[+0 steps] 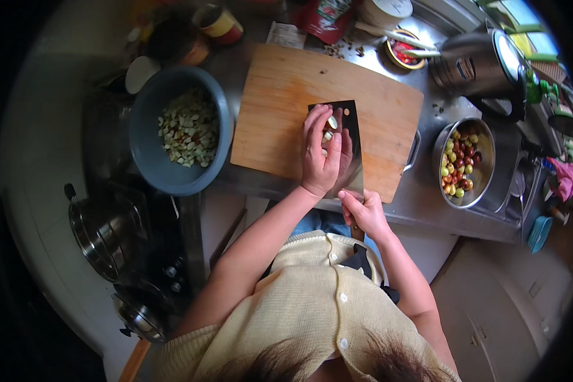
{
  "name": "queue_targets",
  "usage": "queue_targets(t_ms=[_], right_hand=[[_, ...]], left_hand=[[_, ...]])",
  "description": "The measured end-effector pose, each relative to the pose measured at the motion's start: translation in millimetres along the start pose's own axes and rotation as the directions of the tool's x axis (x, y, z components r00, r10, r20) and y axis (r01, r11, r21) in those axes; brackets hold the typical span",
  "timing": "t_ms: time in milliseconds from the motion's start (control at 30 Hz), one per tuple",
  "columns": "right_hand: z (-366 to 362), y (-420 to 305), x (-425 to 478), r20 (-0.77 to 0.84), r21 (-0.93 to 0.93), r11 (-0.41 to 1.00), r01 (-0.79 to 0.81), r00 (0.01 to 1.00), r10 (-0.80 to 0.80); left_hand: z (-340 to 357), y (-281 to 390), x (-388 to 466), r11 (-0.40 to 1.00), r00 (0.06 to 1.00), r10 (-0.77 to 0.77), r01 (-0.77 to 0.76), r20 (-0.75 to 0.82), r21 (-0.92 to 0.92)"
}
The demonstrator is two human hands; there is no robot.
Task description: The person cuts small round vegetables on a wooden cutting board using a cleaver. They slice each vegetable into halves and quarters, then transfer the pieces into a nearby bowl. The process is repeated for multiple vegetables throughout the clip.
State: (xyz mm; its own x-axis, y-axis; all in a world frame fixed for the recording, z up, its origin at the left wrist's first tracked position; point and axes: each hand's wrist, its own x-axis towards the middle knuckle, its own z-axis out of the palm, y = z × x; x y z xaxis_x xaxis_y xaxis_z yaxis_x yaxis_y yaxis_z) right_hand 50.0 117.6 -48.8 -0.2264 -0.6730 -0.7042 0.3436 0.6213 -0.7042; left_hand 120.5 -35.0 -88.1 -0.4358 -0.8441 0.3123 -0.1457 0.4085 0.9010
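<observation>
My right hand (365, 212) grips the handle of a cleaver (351, 162), whose broad, shiny blade lies flat, or nearly so, over the wooden cutting board (277, 95). My left hand (321, 153) is cupped over the blade's left part, beside a few pieces of cut jujube (332, 122). Whether its fingers press on these pieces cannot be told. To the left stands a blue-grey basin (141, 133) with many chopped pale pieces (191, 126) in it. At the right, a steel bowl (487, 184) holds whole green and red jujubes (458, 164).
An electric kettle (477, 67) and a small bowl with red contents (406, 47) stand at the back right. A red packet (327, 16) and a jar (219, 24) are behind the board. Pots (100, 234) sit on the stove at left.
</observation>
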Motion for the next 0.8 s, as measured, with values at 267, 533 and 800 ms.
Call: queue_targets(t_ms=[267,533,800], right_hand=[[72,-96,6,0.277,-0.170,0.979,0.111,0.959,-0.060],[121,-126,21,0.347,-0.197,0.974,0.112,0.937,-0.037],[47,-103,16,0.081,-0.417,0.869,0.267,0.963,-0.257]], left_hand=[[-124,26,60,0.915,0.949,0.195,-0.085,-0.249,0.394],[-238,-56,73,0.769,0.963,-0.009,0.179,-0.269,0.613],[-237,-24,72,0.358,0.977,0.132,0.110,-0.167,0.927]])
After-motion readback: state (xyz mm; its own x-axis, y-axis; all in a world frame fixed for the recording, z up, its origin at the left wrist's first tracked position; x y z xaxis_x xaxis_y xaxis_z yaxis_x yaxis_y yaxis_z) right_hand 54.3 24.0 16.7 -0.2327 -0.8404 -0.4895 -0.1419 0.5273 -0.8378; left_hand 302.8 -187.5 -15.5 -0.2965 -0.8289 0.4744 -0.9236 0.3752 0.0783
